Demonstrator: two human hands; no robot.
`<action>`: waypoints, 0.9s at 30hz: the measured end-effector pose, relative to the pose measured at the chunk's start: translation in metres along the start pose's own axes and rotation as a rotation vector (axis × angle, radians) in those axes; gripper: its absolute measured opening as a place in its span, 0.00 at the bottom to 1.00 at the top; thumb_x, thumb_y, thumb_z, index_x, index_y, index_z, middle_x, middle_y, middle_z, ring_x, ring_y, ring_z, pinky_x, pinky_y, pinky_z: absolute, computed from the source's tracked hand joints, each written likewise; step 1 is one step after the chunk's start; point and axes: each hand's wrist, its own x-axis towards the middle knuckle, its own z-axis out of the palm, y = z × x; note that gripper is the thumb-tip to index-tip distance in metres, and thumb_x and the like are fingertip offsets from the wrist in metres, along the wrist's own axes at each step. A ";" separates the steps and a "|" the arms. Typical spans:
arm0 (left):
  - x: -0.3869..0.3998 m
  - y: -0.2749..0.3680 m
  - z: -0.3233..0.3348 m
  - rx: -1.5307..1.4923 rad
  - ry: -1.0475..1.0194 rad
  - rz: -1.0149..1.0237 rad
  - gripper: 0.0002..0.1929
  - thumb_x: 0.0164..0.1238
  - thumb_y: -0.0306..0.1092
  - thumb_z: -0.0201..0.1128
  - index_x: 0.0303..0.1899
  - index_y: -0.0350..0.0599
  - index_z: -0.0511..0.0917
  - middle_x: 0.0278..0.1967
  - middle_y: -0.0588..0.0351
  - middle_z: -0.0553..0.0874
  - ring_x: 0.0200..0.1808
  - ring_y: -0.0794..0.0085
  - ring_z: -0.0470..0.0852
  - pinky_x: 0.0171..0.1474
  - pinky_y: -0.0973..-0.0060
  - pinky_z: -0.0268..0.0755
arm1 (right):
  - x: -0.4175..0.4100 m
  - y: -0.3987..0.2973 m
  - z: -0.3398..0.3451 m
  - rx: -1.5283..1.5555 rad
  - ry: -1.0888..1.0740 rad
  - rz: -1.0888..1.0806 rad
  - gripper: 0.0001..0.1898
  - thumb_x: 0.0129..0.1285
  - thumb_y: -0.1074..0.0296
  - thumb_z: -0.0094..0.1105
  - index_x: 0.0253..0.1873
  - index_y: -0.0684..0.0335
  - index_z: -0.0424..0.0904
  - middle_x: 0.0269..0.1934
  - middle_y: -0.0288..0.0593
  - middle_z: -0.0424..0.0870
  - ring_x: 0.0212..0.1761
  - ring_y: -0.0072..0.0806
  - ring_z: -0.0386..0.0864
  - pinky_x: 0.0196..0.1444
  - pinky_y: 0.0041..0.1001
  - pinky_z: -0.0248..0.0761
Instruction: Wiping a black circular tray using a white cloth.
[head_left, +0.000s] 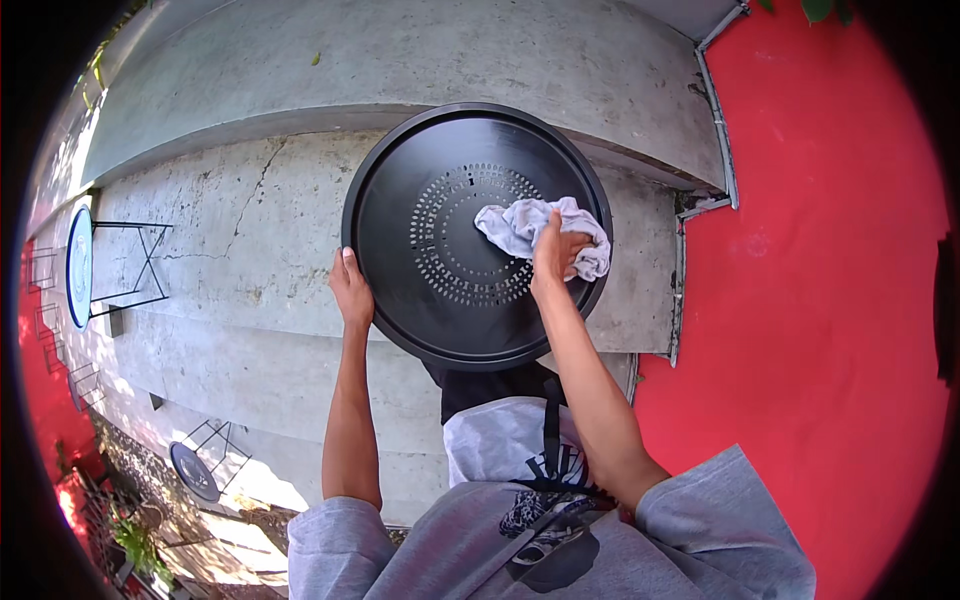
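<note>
A round black tray-like tabletop (390, 225) with a raised rim and a printed ring pattern is in front of me, above the concrete steps. My left hand (351, 289) grips its rim at the left edge, thumb on top and the other fingers hidden beneath. On the right part of its surface, my right hand (559, 251) presses a crumpled pale grey cloth (517, 225). The cloth covers part of the printed ring and reaches to the right rim. What supports the tabletop from below is hidden.
Broad concrete steps (300, 225) run across the view, one with a crack. A red wall (810, 300) rises on the right. At far left stands a light blue round table (79, 268) with thin black legs; a dark round table (195, 471) is lower left, near plants (139, 544).
</note>
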 end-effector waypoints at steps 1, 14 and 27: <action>0.001 0.000 -0.001 0.007 0.006 -0.008 0.26 0.84 0.50 0.44 0.40 0.28 0.72 0.25 0.42 0.72 0.29 0.59 0.66 0.36 0.60 0.64 | 0.005 -0.015 0.009 -0.088 0.003 0.006 0.52 0.70 0.35 0.44 0.78 0.79 0.35 0.81 0.63 0.39 0.83 0.50 0.44 0.80 0.54 0.33; 0.000 0.000 -0.003 -0.113 -0.041 -0.058 0.25 0.85 0.48 0.41 0.44 0.29 0.75 0.35 0.41 0.81 0.38 0.60 0.74 0.48 0.64 0.69 | -0.002 -0.093 0.077 -0.434 -0.168 -1.198 0.36 0.70 0.46 0.52 0.72 0.70 0.63 0.72 0.56 0.69 0.72 0.50 0.68 0.75 0.51 0.52; 0.001 -0.018 0.002 -0.469 -0.098 -0.091 0.38 0.85 0.59 0.25 0.61 0.30 0.73 0.57 0.45 0.81 0.59 0.62 0.75 0.68 0.68 0.61 | -0.108 -0.024 0.034 -0.415 -0.923 -1.932 0.30 0.59 0.63 0.56 0.68 0.64 0.70 0.68 0.46 0.75 0.71 0.36 0.70 0.79 0.46 0.49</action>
